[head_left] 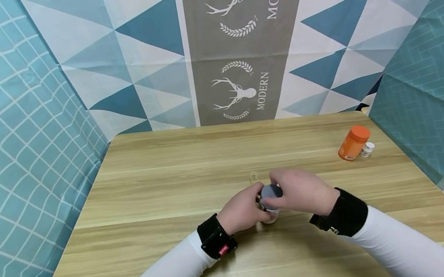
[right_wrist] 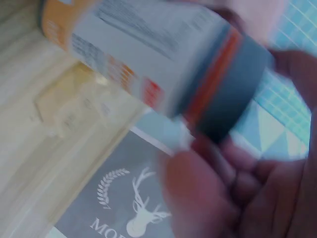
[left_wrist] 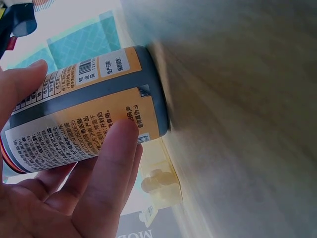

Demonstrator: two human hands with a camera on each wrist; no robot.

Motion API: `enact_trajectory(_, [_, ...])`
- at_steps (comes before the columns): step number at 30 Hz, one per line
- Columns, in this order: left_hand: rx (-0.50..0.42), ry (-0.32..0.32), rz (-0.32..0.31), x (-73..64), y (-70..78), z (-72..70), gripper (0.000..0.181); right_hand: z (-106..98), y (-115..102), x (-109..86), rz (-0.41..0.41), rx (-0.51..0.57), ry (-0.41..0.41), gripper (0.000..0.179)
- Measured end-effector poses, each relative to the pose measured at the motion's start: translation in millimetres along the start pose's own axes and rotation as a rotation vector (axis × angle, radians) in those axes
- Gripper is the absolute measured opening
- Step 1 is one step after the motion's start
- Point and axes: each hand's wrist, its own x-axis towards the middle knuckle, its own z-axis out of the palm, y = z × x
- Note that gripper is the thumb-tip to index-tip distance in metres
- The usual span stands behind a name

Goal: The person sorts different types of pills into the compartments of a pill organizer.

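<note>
A bottle with a dark cap (head_left: 270,191) stands upright on the wooden table. My left hand (head_left: 239,212) grips its body low down. In the left wrist view the bottle (left_wrist: 89,106) shows an orange and white printed label, its dark base at the table surface. From the other side, my right hand (head_left: 304,191) holds the cap between thumb and fingers. The right wrist view is blurred, but the grey cap (right_wrist: 237,89) with an orange ring below it lies between the right hand's thumb and curled fingers. Behind the bottle is a small pale yellow, see-through box (left_wrist: 161,176).
An orange jar (head_left: 354,142) and a small white bottle (head_left: 367,149) stand together at the table's right side. Another small object (head_left: 364,109) sits at the back right corner. Patterned cloths hang behind and along both sides of the table (head_left: 160,186).
</note>
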Motion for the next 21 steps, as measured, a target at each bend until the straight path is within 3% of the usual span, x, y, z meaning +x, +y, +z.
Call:
enact_trajectory(3, [0.001,0.001,0.0,0.3,0.0,0.0,0.042,5.6,-2.0,0.1,0.092,-0.06,0.036,0.049])
enact_trajectory(5, [0.008,0.002,0.001,0.7,-0.3,0.1,0.046,5.1,-1.6,-1.3,0.105,-0.083,0.057,0.049])
enact_trajectory(9, [0.008,0.005,0.015,0.8,-0.9,-0.2,0.059,-2.8,0.1,-4.2,-0.074,-0.049,0.043,0.025])
enact_trajectory(12, [0.001,0.002,0.04,0.8,-1.8,0.5,0.067,-8.0,0.4,-5.4,-0.25,-0.031,-0.04,0.039])
enact_trajectory(14, [-0.003,0.0,0.046,0.0,-2.4,1.0,0.068,-9.2,0.4,-5.6,-0.296,-0.023,-0.091,0.048])
enact_trajectory(17, [-0.006,-0.003,0.041,-0.9,-3.6,1.1,0.064,-8.5,0.3,-5.0,-0.276,-0.007,-0.116,0.048])
enact_trajectory(21, [0.001,0.001,0.021,-1.6,-2.4,-0.9,0.051,-6.2,-1.0,-4.2,-0.16,0.027,-0.077,0.037])
